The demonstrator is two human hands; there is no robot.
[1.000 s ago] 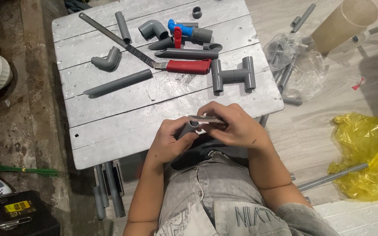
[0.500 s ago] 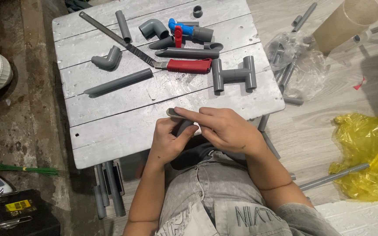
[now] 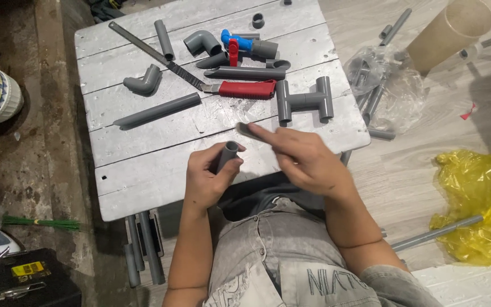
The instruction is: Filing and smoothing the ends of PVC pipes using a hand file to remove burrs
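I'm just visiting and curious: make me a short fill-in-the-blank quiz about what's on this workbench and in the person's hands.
1. The left hand grips a short grey ____.
2. The saw on the table has a ____ handle.
3. The valve near the far edge has a blue body and a ____ lever.
4. On the floor to the right lies a crumpled ____ plastic bag.

Missing words: pipe; red; red; yellow

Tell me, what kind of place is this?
Probably a home workshop or job site for plumbing work. A worn grey table holds cut grey pipes, elbow fittings and a red-handled saw. The left hand holds a short pipe, and more pipes lie on the floor.
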